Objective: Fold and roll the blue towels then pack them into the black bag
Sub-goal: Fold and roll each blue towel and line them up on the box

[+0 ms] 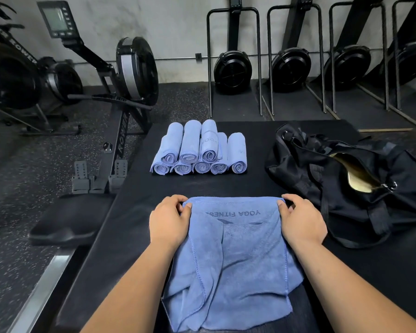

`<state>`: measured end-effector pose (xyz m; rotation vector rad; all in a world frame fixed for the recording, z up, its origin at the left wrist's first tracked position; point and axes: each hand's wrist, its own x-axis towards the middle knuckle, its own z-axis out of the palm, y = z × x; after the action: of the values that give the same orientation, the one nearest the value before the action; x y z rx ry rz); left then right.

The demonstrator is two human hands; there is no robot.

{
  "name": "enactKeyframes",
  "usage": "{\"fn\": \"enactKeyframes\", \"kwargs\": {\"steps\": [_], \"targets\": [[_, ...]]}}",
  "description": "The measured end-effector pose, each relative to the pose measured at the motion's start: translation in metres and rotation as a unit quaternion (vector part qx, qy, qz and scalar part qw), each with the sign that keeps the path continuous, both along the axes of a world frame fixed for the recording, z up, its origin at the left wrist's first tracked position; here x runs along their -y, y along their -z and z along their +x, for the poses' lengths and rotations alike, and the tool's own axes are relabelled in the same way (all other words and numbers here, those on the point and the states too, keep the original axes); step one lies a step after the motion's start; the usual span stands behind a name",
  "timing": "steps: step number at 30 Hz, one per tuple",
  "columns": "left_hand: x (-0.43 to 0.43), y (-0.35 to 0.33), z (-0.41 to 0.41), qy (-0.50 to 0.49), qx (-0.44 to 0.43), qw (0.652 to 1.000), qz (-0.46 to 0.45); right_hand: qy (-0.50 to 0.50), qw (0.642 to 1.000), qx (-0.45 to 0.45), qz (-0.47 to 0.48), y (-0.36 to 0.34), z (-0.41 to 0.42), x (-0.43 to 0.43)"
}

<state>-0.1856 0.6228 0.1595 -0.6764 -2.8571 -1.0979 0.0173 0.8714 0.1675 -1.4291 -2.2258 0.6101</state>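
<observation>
Both hands, left hand (169, 218) and right hand (300, 218), pinch the far corners of the blue towel (231, 260) I'm folding at the bench's (135, 212) near edge; it's rumpled, printed "YOGA FITNESS". Rolled towels (198, 149) stack farther back; the black bag (346, 179) gapes right.

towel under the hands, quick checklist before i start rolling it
1. Both far corners held: ok. The left hand and right hand each pinch a far corner of the flat towel.
2. Folded into an even strip: not ok. The near end is bunched and uneven, hanging off the mat's edge.
3. Far edge straight: ok, it runs level between the hands.
4. Space ahead to roll: ok. Bare mat lies between the towel and the stack of rolled towels.
5. Black bag ready: ok, its zip gapes open, lining showing.
6. Room inside the bag: cannot tell.
</observation>
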Motion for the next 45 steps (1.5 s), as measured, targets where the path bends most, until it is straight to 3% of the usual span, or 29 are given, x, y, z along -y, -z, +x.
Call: {"fn": "enactKeyframes", "kwargs": {"steps": [10,14,18,21,24,31,39,45], "targets": [[0.007,-0.002,0.003,-0.002,0.048,0.992,0.114,-0.009,0.998,-0.064,0.021,0.002,0.005,0.004],[0.009,-0.001,-0.002,0.013,0.076,0.987,0.138,-0.008,0.994,-0.108,-0.015,0.003,0.006,0.001],[0.01,-0.005,-0.01,0.089,0.086,0.991,0.055,-0.081,0.997,-0.003,-0.001,-0.001,0.006,-0.007],[0.01,-0.016,-0.019,0.105,0.127,0.985,0.055,-0.12,0.991,0.05,-0.044,-0.01,0.004,-0.023],[0.014,-0.024,-0.021,0.098,0.139,0.982,0.077,-0.131,0.987,0.007,-0.099,-0.015,0.008,-0.032],[0.025,-0.048,-0.019,0.103,0.139,0.977,0.121,-0.118,0.972,-0.162,-0.119,-0.043,0.023,-0.029],[0.049,-0.119,-0.005,0.112,0.078,0.98,0.147,-0.175,0.943,-0.255,-0.122,-0.109,0.04,-0.023],[0.076,-0.189,0.026,0.13,0.027,0.976,0.172,-0.243,0.934,-0.254,-0.063,-0.173,0.062,-0.005]]}}
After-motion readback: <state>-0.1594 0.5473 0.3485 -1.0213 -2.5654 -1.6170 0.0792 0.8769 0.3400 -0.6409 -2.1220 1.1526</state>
